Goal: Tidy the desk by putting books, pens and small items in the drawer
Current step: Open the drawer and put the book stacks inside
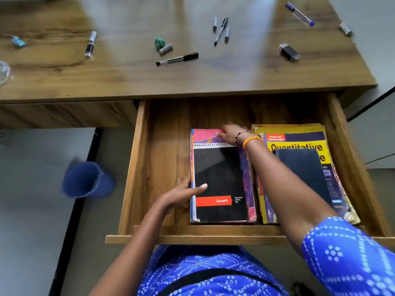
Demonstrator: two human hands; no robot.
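Observation:
The wooden drawer (159,159) is pulled out under the desk (128,69). In its middle lies a black spiral pad (220,178) on top of a pink book (206,135). My left hand (183,195) presses flat against the pad's left edge, thumb on its cover. My right hand (229,133) rests on the pink book's far end, fingers spread and blurred. To the right, a yellow book (299,144) carries a dark notebook (303,167). On the desk lie a black marker (177,58), a pen (221,30) and several other pens and small items.
A blue marker (299,13) and a dark eraser-like block (288,52) lie at the desk's right. Another marker (90,44) and a small blue item (18,42) are at the left. A blue bin (87,180) stands on the floor left of the drawer.

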